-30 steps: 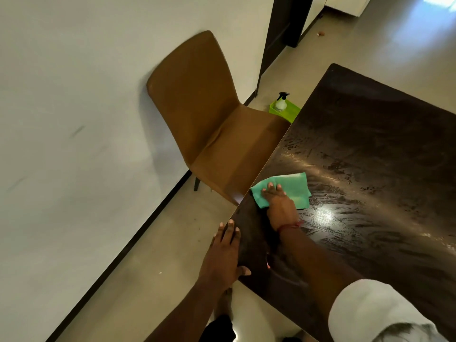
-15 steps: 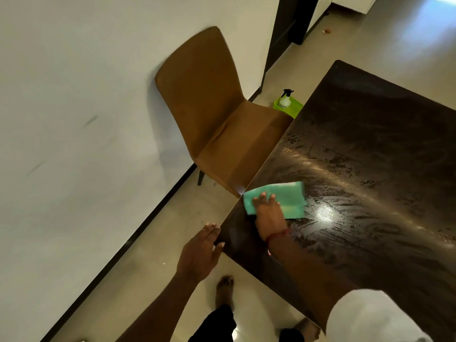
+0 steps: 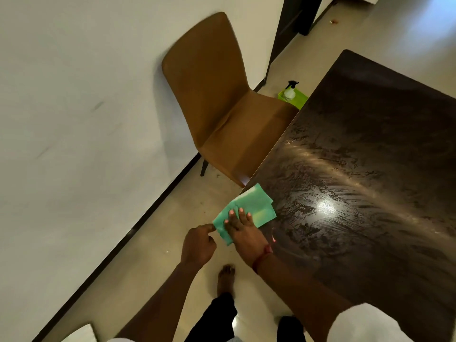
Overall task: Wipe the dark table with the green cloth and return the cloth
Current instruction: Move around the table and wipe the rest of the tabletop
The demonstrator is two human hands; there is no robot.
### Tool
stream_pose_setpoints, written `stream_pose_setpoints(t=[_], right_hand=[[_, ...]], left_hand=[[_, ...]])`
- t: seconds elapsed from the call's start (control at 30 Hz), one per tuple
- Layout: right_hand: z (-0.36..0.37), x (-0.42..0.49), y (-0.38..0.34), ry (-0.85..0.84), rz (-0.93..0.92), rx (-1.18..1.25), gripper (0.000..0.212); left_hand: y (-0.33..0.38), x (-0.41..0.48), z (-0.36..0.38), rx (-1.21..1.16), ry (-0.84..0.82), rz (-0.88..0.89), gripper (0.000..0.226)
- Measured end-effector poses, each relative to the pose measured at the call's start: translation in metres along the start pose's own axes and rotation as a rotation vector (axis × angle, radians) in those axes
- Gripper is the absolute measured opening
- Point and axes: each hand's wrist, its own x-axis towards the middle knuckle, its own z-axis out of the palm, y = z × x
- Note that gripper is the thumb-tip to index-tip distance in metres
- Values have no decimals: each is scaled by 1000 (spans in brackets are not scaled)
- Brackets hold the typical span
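Green cloth [image 3: 249,210] overhanging table [image 3: 370,181] corner, hands on it.

The right hand [image 3: 243,230] lies flat, fingers spread and pressing down; the left hand [image 3: 197,245] is curled, forefinger and thumb pinched.

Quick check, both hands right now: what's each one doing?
Left hand: closed, pinching the green cloth's overhanging corner.
Right hand: open, flat on the cloth at the dark table's corner.
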Motion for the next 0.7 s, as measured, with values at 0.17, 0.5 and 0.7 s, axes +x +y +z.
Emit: stream_pose_setpoints(t=[0.17, 0.5, 0.7], right_hand=[[-28, 6, 67, 58, 61, 59, 46], [-14, -34, 60, 44, -77, 60, 46], [-16, -32, 56, 122, 341, 65, 50]], left_hand=[[-13, -6, -1, -28, -72, -46, 52], [6, -7, 4, 61, 77, 141, 70], [17, -10, 11, 117, -56, 208, 71]])
